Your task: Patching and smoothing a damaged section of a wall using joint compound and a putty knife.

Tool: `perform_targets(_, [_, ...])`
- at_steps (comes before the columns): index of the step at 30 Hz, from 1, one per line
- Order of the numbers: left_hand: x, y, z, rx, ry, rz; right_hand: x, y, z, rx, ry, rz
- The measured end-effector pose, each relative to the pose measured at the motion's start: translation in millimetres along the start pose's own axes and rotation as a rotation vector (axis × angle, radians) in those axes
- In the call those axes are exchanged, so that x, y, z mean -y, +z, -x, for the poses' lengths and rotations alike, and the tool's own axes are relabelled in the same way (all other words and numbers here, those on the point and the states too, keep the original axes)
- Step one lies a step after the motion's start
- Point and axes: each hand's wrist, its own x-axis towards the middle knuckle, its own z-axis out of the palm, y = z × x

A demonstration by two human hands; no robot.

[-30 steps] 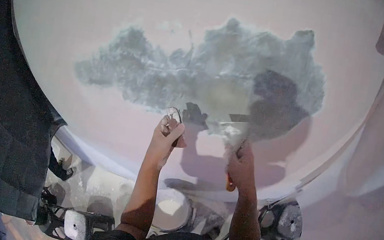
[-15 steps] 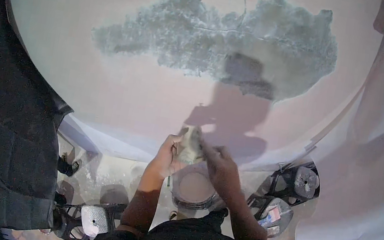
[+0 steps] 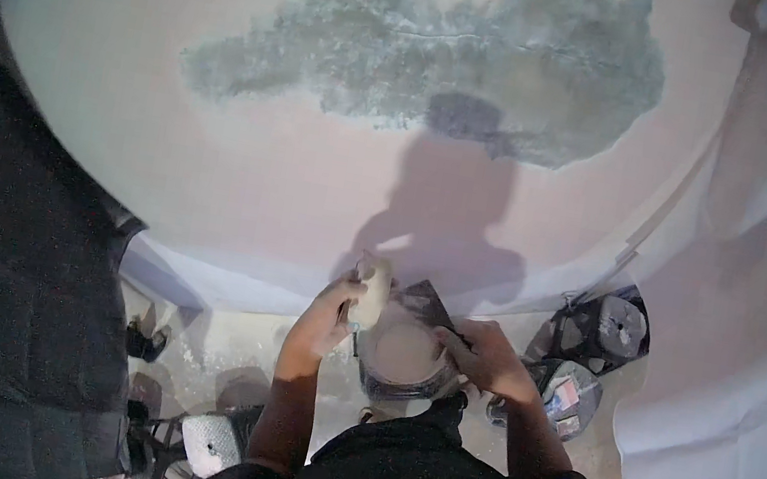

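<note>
My left hand [image 3: 327,314] is closed round a cream, rounded oblong thing [image 3: 375,297], held upright; I cannot make out its exact kind. In my right hand [image 3: 484,353] is a putty knife [image 3: 426,304] with a wide dark blade, which points up and left, apart from the cream thing. Below and between both hands stands a round bucket [image 3: 363,374] with pinkish paste [image 3: 403,352] in it. Ahead rises a pale pink wall [image 3: 262,179] bearing a large, ragged grey patch [image 3: 494,65]; my shadow falls across both.
Dark stools with pale round seats stand at the lower left [image 3: 209,444] and right [image 3: 620,327]. Another stool seat [image 3: 584,405] carries small packets. A dark cloth [image 3: 21,280] hangs on the left, white sheeting [image 3: 707,426] on the right. Pale smears mark the floor [image 3: 230,341].
My right hand has drawn away from the cream thing, right and down, and the putty knife's blade now shows clearly. The cream thing has turned narrower in view. The head view has shifted slightly.
</note>
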Motion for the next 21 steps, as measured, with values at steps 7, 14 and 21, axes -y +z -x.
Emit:
perform_targets(7, [14, 8, 9, 0.187, -0.036, -0.639, -1, 2, 11, 0.243, 0.350, -0.285])
perform_targets(14, [44, 54, -17, 0.343, -0.159, -0.754, -33, -14, 45, 0.316, 0.403, -0.206])
perform_targets(21, [93, 78, -74, 0.465, 0.128, -1.288, -89, -37, 73, 0.274, 0.434, -0.160])
